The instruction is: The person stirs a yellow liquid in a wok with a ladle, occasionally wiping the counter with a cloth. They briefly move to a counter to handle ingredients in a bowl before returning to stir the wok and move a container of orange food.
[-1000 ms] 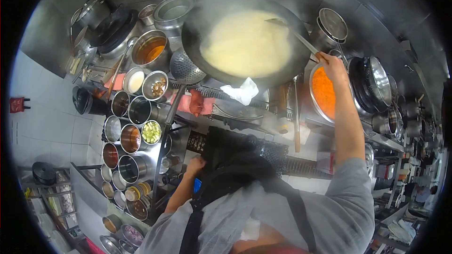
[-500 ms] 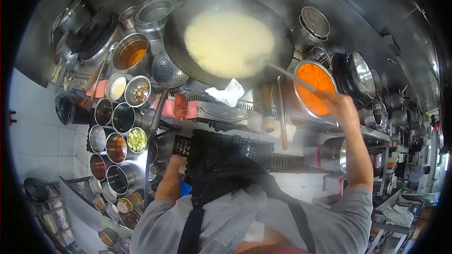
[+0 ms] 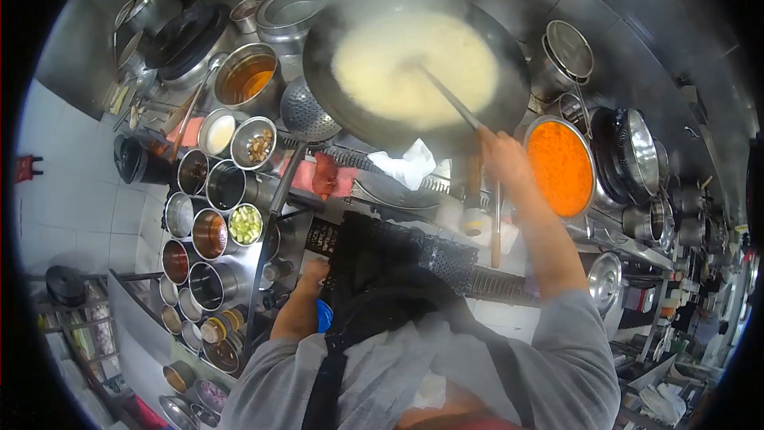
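My right hand (image 3: pixel 503 157) is wrapped round the handle of a long ladle (image 3: pixel 450 98). Its head is hidden under the pale, steaming liquid (image 3: pixel 374 72) in a big dark wok (image 3: pixel 321 103). Low beside the counter, my left hand (image 3: pixel 316 271) looks curled closed; whatever it may hold is hidden. Just right of my right hand stands a metal bowl of orange food (image 3: pixel 560 169). A crumpled white cloth (image 3: pixel 404 164) lies before the wok, and a perforated skimmer (image 3: pixel 309 111) rests against the wok's left side.
At left, several metal pots surround a container of chopped green pieces (image 3: pixel 245 224). A pot of amber liquid (image 3: pixel 248 80) stands behind them. The skimmer's handle (image 3: pixel 287 181) juts toward me. Strainers (image 3: pixel 571 49) and stacked pans (image 3: pixel 637 155) crowd the right. Steam blurs the far wall.
My right hand has moved left and nearer the wok, pushing the ladle deeper toward the middle of the liquid. The view has shifted slightly; my left hand stays low.
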A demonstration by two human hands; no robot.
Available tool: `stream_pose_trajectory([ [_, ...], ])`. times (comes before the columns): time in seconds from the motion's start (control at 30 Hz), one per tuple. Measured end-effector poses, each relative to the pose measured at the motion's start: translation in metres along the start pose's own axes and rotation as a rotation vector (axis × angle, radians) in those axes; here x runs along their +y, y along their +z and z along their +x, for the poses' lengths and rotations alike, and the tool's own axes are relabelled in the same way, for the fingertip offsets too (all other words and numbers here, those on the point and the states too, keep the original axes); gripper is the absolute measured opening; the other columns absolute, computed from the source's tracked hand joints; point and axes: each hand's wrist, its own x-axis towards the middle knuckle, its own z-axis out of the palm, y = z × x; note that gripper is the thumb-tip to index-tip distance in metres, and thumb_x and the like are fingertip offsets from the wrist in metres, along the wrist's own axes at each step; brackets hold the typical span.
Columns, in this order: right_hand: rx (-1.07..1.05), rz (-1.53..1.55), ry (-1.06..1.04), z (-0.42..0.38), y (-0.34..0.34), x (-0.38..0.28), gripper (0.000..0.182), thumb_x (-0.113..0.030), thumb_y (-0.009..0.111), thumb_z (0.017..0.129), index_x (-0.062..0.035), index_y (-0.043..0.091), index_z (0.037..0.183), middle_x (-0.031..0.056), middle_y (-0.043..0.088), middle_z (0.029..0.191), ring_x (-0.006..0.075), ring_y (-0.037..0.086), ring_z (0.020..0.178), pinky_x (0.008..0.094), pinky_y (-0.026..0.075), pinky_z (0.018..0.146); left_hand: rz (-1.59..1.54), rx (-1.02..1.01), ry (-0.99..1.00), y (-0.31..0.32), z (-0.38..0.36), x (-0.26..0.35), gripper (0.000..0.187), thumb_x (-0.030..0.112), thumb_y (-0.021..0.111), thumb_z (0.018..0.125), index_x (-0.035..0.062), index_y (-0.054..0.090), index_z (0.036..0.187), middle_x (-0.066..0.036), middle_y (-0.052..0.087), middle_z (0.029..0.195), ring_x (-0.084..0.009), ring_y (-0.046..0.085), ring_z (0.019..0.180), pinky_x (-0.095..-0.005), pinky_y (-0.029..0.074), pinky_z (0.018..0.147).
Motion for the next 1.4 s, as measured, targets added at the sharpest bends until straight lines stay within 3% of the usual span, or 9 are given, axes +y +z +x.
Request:
stream_pose_trajectory([
  [0.1, 0.013, 0.073, 0.045, 0.032, 0.011, 0.002, 0.030, -0.020, 0.049, 0.094, -0.0189, 0.059, 0.122, 0.0251, 0.065, 0.088, 0.0468, 0.064, 0.084, 0.0558, 0.052, 0.077, 0.390, -0.124, 0.208, 0.014, -0.040, -0.032, 0.021, 0.025, 0.063, 0.074, 0.0089, 0.073, 0.083, -0.011, 0.072, 0.089, -0.0292, 0.070, 0.090, -0.0418, 0.057, 0.077],
  [0.3, -0.014, 0.078, 0.125, 0.092, 0.016, 0.024, 0.032, -0.019, 0.047, 0.094, -0.0203, 0.055, 0.125, 0.0251, 0.067, 0.095, 0.0454, 0.064, 0.092, 0.0556, 0.051, 0.080, 0.204, -0.211, -0.053, 0.028, -0.070, -0.048, 0.028, 0.029, 0.060, 0.079, 0.0081, 0.075, 0.090, -0.017, 0.070, 0.102, -0.0327, 0.068, 0.098, -0.0445, 0.055, 0.082],
  [0.53, 0.128, 0.109, 0.234, 0.070, -0.040, 0.043, 0.028, -0.024, 0.049, 0.093, -0.0151, 0.066, 0.115, 0.0221, 0.066, 0.103, 0.0401, 0.062, 0.101, 0.0492, 0.049, 0.088, 0.113, 0.062, 0.094, 0.077, -0.019, -0.057, 0.023, 0.021, 0.065, 0.075, 0.0080, 0.072, 0.092, -0.016, 0.071, 0.093, -0.0317, 0.071, 0.084, -0.0436, 0.056, 0.069],
  [0.67, 0.160, 0.174, 0.289, 0.023, -0.086, 0.074, 0.031, -0.026, 0.060, 0.090, -0.0142, 0.067, 0.117, 0.0196, 0.067, 0.107, 0.0387, 0.063, 0.102, 0.0450, 0.049, 0.089, -0.700, -0.073, -0.414, 0.022, -0.042, 0.003, 0.028, 0.020, 0.066, 0.075, 0.0088, 0.069, 0.101, -0.016, 0.070, 0.080, -0.0306, 0.071, 0.077, -0.0387, 0.057, 0.064],
  [0.8, 0.133, 0.142, 0.352, -0.035, -0.141, 0.071, 0.034, -0.021, 0.066, 0.086, -0.0140, 0.067, 0.119, 0.0195, 0.068, 0.105, 0.0344, 0.066, 0.101, 0.0411, 0.050, 0.087, -0.449, -0.109, -0.277, 0.013, -0.027, -0.011, 0.027, 0.019, 0.067, 0.075, 0.0147, 0.072, 0.101, -0.015, 0.071, 0.092, -0.0295, 0.071, 0.086, -0.0395, 0.057, 0.071],
  [0.87, 0.045, 0.130, 0.403, -0.063, -0.162, 0.063, 0.033, -0.020, 0.067, 0.086, -0.0123, 0.067, 0.118, 0.0199, 0.068, 0.104, 0.0338, 0.067, 0.099, 0.0400, 0.051, 0.085, 0.256, -0.167, 0.231, 0.012, -0.010, -0.026, 0.026, 0.022, 0.065, 0.077, 0.0138, 0.073, 0.101, -0.013, 0.070, 0.102, -0.0295, 0.069, 0.096, -0.0407, 0.056, 0.079],
  [1.07, 0.068, 0.144, 0.297, -0.125, -0.170, 0.052, 0.030, -0.010, 0.068, 0.082, -0.0118, 0.070, 0.113, 0.0186, 0.070, 0.096, 0.0329, 0.070, 0.086, 0.0374, 0.054, 0.076, 0.257, -0.310, 0.074, -0.017, 0.020, -0.011, 0.031, 0.029, 0.055, 0.080, 0.0069, 0.075, 0.090, -0.014, 0.070, 0.107, -0.0254, 0.067, 0.102, -0.0400, 0.053, 0.089],
  [1.27, -0.041, -0.025, 0.075, -0.121, -0.127, 0.027, 0.028, -0.015, 0.063, 0.086, -0.0164, 0.069, 0.114, 0.0157, 0.068, 0.083, 0.0355, 0.066, 0.073, 0.0450, 0.053, 0.069, 0.499, -0.133, 0.351, -0.025, 0.045, 0.018, 0.028, 0.022, 0.053, 0.080, 0.0068, 0.074, 0.091, -0.016, 0.071, 0.097, -0.0251, 0.069, 0.097, -0.0391, 0.054, 0.085],
  [1.4, -0.061, -0.017, 0.023, -0.085, -0.070, 0.026, 0.028, -0.018, 0.058, 0.090, -0.0167, 0.067, 0.116, 0.0170, 0.065, 0.082, 0.0376, 0.066, 0.072, 0.0476, 0.054, 0.068, 0.139, -0.007, 0.158, -0.014, 0.051, 0.038, 0.024, 0.023, 0.057, 0.080, 0.0086, 0.072, 0.092, -0.014, 0.070, 0.096, -0.0271, 0.069, 0.091, -0.0425, 0.055, 0.079],
])
